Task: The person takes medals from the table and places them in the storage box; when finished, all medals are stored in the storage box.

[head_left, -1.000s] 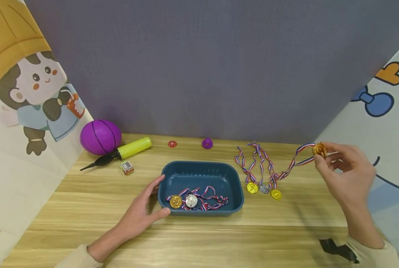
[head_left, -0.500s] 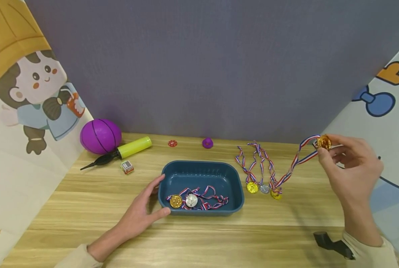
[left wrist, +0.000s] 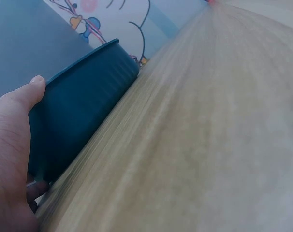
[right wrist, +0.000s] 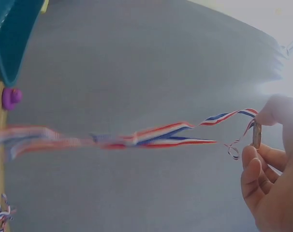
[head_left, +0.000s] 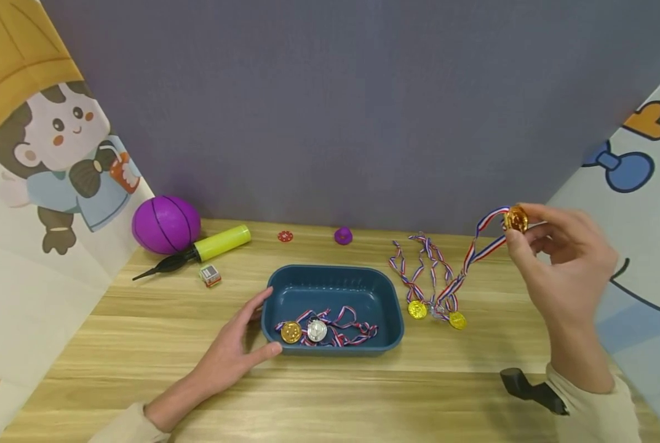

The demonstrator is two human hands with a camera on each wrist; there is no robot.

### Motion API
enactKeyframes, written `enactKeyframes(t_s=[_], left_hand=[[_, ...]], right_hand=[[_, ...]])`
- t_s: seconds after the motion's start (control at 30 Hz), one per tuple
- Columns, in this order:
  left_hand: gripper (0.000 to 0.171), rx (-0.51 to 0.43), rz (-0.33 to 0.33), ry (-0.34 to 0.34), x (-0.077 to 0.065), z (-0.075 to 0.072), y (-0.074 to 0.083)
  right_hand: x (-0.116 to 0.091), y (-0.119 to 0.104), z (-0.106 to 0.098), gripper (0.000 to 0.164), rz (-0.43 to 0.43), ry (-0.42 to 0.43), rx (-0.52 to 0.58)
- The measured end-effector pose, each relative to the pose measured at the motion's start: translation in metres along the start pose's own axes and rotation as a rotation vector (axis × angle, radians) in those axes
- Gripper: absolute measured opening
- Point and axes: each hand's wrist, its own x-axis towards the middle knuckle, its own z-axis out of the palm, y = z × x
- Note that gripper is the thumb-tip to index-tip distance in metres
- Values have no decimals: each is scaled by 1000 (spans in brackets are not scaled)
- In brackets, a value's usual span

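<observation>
My right hand (head_left: 570,264) pinches a gold medal (head_left: 515,219) between thumb and fingers, raised above the table's right side. Its red, white and blue ribbon (head_left: 470,252) trails down to the left, its lower end overlapping a silver medal (head_left: 436,311) in the head view. On either side of that one lie yellow-gold medals (head_left: 416,309), ribbons spread behind them. My left hand (head_left: 227,360) holds the left end of a dark teal plastic basin (head_left: 335,274), thumb at the front rim. Inside are a gold medal (head_left: 291,332), a silver medal (head_left: 317,331) and tangled ribbons.
At the back left stand a purple ball (head_left: 166,225), a yellow and black hand pump (head_left: 221,243) and a small box (head_left: 210,275). A red chip (head_left: 285,237) and a small purple object (head_left: 343,235) lie near the grey back panel (head_left: 330,123).
My right hand has lifted the gold medal higher and swung it slightly back left. The ribbon's trailing end has slid left, off the right-hand medal and over the silver one. My left hand stays put.
</observation>
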Motion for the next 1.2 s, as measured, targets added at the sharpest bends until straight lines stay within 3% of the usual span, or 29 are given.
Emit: enactKeyframes(t_s=[0.33, 0.73, 0.97, 1.2], left_hand=[[101, 14, 8, 5, 1, 0, 0], [101, -1, 9, 1, 0, -1, 0], [101, 6, 8, 3, 0, -1, 0], [100, 5, 0, 1, 0, 0, -1]], right_hand=[[13, -16, 26, 32, -27, -2, 157], [24, -25, 54, 29, -50, 1, 177], [25, -30, 71, 30, -47, 37, 245], [19, -30, 81, 31, -47, 8, 198]])
